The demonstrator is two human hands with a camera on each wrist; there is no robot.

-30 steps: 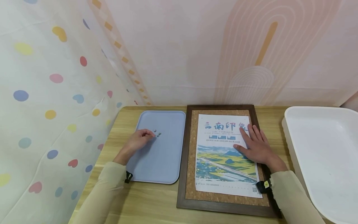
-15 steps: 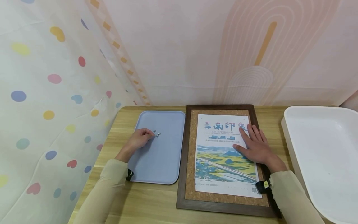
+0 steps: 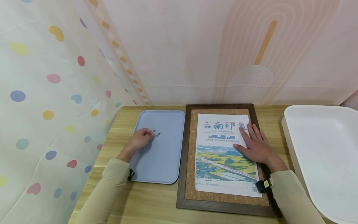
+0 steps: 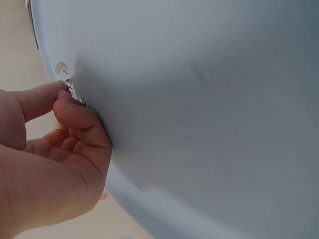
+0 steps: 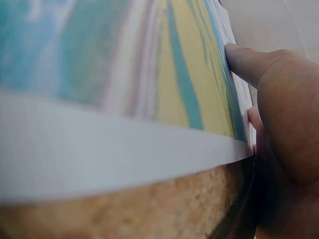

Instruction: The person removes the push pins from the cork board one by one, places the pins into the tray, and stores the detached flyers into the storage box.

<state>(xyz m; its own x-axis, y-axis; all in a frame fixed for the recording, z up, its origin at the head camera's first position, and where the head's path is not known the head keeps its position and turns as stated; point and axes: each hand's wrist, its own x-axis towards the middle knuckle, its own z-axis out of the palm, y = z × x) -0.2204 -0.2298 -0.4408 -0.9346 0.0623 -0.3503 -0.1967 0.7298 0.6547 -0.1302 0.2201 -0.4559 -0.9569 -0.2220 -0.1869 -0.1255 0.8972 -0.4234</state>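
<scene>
Several small silver thumbtacks (image 3: 159, 133) lie on the blue tray (image 3: 167, 161). Over the tray's left part, my left hand (image 3: 141, 138) has thumb and forefinger together at these tacks. In the left wrist view, the fingertips of my left hand (image 4: 65, 144) pinch a small shiny thumbtack (image 4: 69, 83), partly hidden, while another tack (image 4: 61, 67) lies just beyond. My right hand (image 3: 255, 146) rests with fingers spread on the upper right of a printed poster (image 3: 221, 168). This sheet lies on a cork board (image 3: 193, 186) with a dark frame.
A large white plastic bin (image 3: 327, 149) stands to the right of the board. All of these rest on a wooden table (image 3: 151, 202). Behind the table hangs a patterned pink curtain (image 3: 179, 56), with a dotted one (image 3: 36, 124) on the left.
My left hand has barely shifted at the thumbtacks, with its wrist drawn slightly right. My right hand stays in place on the poster.
</scene>
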